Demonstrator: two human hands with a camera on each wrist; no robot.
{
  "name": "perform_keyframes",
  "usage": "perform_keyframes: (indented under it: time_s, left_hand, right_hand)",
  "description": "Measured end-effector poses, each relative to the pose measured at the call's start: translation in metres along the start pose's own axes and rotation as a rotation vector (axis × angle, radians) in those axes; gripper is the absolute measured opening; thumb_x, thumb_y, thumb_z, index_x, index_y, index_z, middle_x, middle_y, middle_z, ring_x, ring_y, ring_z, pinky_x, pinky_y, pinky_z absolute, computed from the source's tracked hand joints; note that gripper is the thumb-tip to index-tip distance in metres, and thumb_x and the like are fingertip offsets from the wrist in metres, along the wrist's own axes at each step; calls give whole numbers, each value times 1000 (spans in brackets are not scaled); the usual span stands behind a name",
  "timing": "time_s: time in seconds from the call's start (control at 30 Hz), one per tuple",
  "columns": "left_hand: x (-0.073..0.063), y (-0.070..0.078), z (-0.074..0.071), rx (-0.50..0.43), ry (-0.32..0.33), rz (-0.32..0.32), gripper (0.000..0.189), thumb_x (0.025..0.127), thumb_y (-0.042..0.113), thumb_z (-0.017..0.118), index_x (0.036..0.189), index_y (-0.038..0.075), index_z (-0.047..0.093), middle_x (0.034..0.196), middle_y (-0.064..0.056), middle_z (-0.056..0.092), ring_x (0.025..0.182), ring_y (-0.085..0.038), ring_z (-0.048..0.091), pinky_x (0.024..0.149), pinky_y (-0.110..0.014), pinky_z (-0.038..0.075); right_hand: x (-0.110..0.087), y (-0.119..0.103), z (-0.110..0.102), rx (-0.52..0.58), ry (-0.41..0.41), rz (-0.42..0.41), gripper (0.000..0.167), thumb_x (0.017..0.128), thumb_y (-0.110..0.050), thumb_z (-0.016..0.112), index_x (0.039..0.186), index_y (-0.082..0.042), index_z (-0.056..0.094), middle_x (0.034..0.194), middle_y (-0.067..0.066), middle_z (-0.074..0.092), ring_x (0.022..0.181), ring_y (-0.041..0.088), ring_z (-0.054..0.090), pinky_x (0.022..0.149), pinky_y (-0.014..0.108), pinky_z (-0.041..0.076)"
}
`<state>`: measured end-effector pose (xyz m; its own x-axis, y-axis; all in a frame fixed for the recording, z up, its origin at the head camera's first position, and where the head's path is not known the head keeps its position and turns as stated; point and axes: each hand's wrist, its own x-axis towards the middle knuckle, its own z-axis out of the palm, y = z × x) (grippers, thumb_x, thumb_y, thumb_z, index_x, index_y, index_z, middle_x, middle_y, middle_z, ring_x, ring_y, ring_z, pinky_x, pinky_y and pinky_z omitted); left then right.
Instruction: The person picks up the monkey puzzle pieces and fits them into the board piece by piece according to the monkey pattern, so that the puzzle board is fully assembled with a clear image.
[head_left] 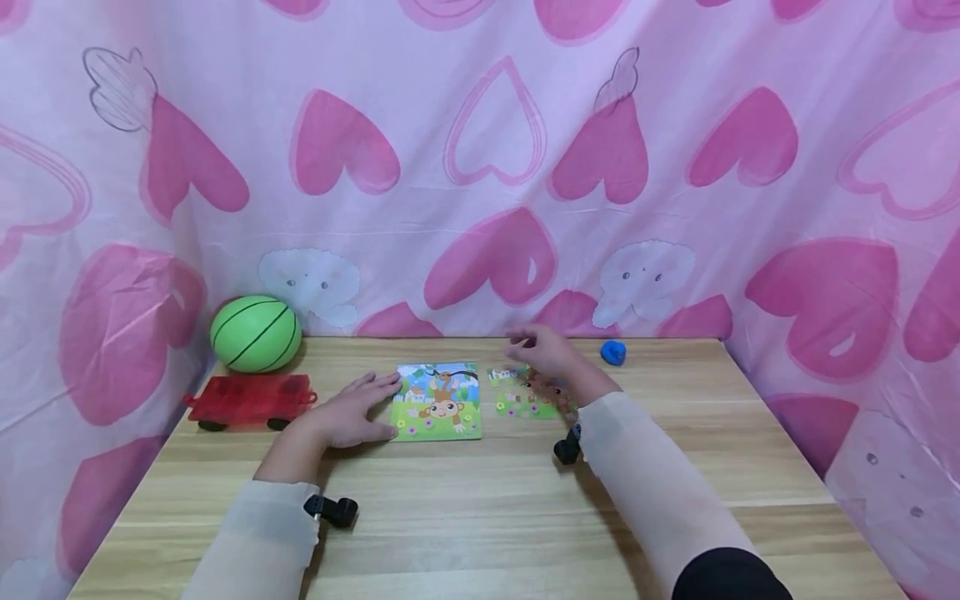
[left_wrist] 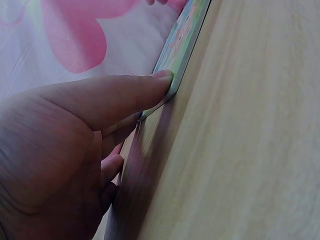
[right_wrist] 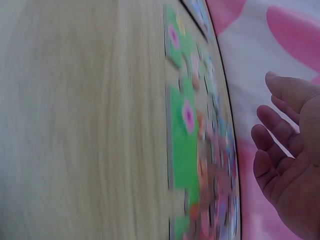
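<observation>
A square monkey picture puzzle (head_left: 438, 402) lies flat on the table. My left hand (head_left: 356, 414) rests at its left side, fingertips at the upper left corner and thumb on the lower left one. Seen from the left wrist, the straight thumb (left_wrist: 125, 96) presses on the puzzle's edge (left_wrist: 182, 60). To the right of the picture lie loose jigsaw pieces (head_left: 517, 407), green with pink flowers along the near side. My right hand (head_left: 551, 352) hovers above their far side. In the right wrist view its fingers (right_wrist: 272, 125) bend loosely with nothing between them; the pieces (right_wrist: 184, 145) look blurred there.
A green ball (head_left: 256, 334) sits at the back left, behind a red toy wagon (head_left: 251, 400) with black wheels. A small blue object (head_left: 612, 352) lies near the table's back edge. Pink heart-patterned cloth (head_left: 495, 250) hangs around the wooden table (head_left: 450, 525).
</observation>
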<state>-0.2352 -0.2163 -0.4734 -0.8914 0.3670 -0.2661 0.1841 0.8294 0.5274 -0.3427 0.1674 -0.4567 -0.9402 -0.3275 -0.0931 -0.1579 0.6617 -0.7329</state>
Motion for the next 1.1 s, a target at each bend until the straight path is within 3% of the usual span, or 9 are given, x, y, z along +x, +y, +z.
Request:
perform_keyframes:
  time_s: [0.2, 0.5, 0.67, 0.97, 1.1]
  left_hand:
    - [-1, 1, 0, 6, -5, -10, 89, 93, 49, 79, 169, 27, 36, 180, 0, 26, 169, -43, 5, 128, -78, 18]
    - [-1, 1, 0, 16, 4, -5, 88, 94, 47, 79, 168, 26, 37, 180, 1, 26, 169, -43, 6, 128, -77, 18]
    - [-1, 2, 1, 22, 2, 2, 88, 94, 47, 78, 168, 26, 37, 180, 1, 25, 169, -44, 6, 129, -77, 18]
    - [-1, 2, 2, 13, 5, -25, 88, 92, 49, 80, 167, 28, 39, 180, 3, 27, 169, -41, 7, 128, -77, 19]
    - [0, 2, 3, 23, 4, -37, 89, 91, 51, 81, 167, 30, 40, 179, 4, 28, 169, -41, 7, 128, -77, 21]
  right_hand:
    - [1, 14, -14, 18, 26, 80, 46, 104, -28, 72, 149, -18, 64, 142, 5, 67, 126, 30, 62, 100, 41, 61]
    - [4, 16, -23, 32, -12, 159, 47, 101, -14, 75, 147, -18, 65, 141, 7, 67, 126, 31, 61, 109, 48, 58]
    - [1, 20, -27, -2, -31, 153, 48, 100, -10, 75, 147, -14, 65, 139, 10, 67, 125, 32, 61, 111, 51, 57]
    - [3, 29, -27, -60, -54, 170, 46, 100, -12, 75, 144, -13, 66, 134, 11, 68, 120, 30, 65, 100, 44, 62]
    - [6, 30, -25, -88, -51, 172, 46, 98, -11, 76, 144, -14, 67, 134, 11, 69, 121, 29, 63, 104, 46, 60]
